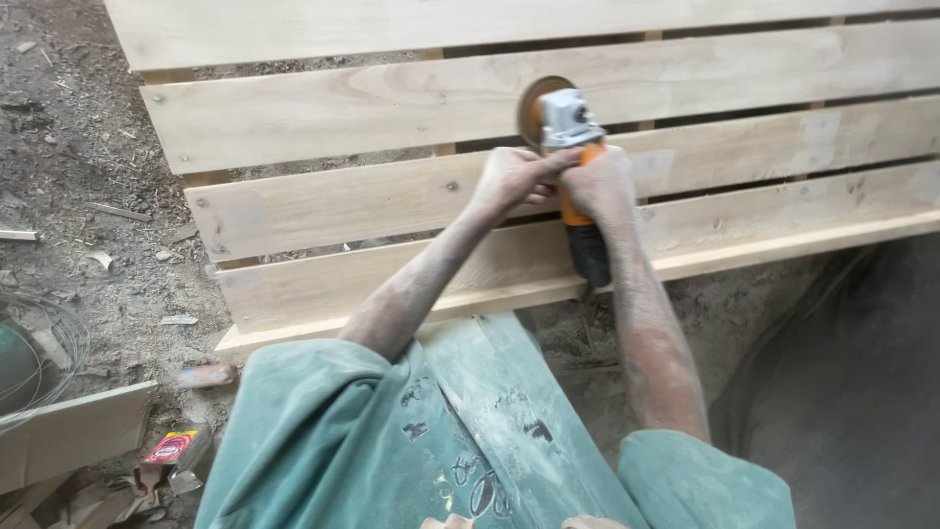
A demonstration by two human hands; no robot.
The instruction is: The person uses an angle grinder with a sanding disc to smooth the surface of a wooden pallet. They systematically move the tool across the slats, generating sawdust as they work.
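Observation:
An orange and grey angle grinder (571, 132) with a round sanding disc (534, 103) rests on a slatted frame of pale wooden planks (343, 108). My right hand (599, 184) is wrapped around the grinder's orange body. My left hand (514, 176) grips the tool from the left side, next to the grey head. The disc touches the second plank from the top. Both forearms are coated in sawdust. The grinder's black rear end (590, 260) sticks out below my right hand.
The plank frame lies on dusty ground (78, 147) littered with wood chips. A loose board (69, 431) and wire coils (39, 343) sit at the lower left, with a small red and yellow packet (171, 447) near them. My green shirt (411, 441) fills the bottom.

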